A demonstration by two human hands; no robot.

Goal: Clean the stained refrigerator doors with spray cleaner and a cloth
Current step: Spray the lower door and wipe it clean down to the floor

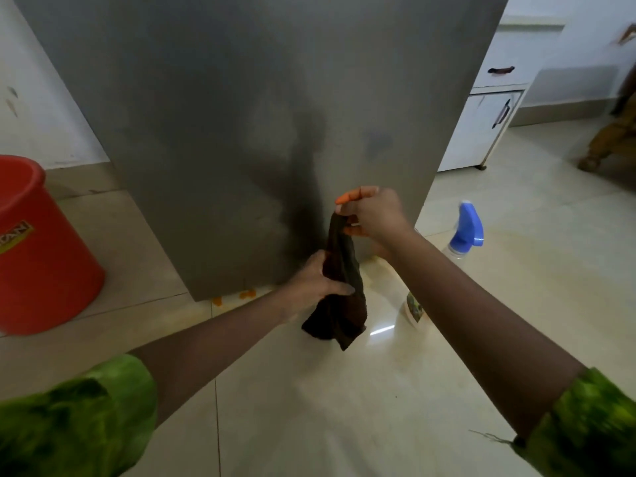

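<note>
Nearest the viewer, two green patterned sleeves [79, 418] occupy the lower corners. Both bare forearms extend forward over the glossy beige tiled floor [309, 407].

The left hand [320, 277] is the lower of the two hands. It grips the dark brown cloth [344, 290] around its middle, fingers curled round the fabric. The right hand [373, 215] is positioned above it and pinches the top end of the cloth between thumb and fingertips. The fingertips [344, 198] of this hand carry an orange stain. The cloth hangs vertically between the two hands, bunched into a rope shape, and its loose lower end dangles below the left hand. It is held just in front of the lower right part of the refrigerator door [223, 115].

The spray bottle [468, 225] stands on the floor to the right of the refrigerator. Its blue trigger head shows above the right forearm, which partly hides the clear body.

A red bucket [41, 256] stands on the floor at the left, near the refrigerator, with a yellow label partly in view.

The refrigerator door is matt grey and fills the centre. A darker patch runs upward from the hands; whether it is shadow or smear cannot be told. Orange spots [247, 294] lie on the floor at the door's bottom edge.

Farther right stands a white cabinet [481, 132] with dark handles. A blurred person [612, 132] is at the far right edge.
</note>
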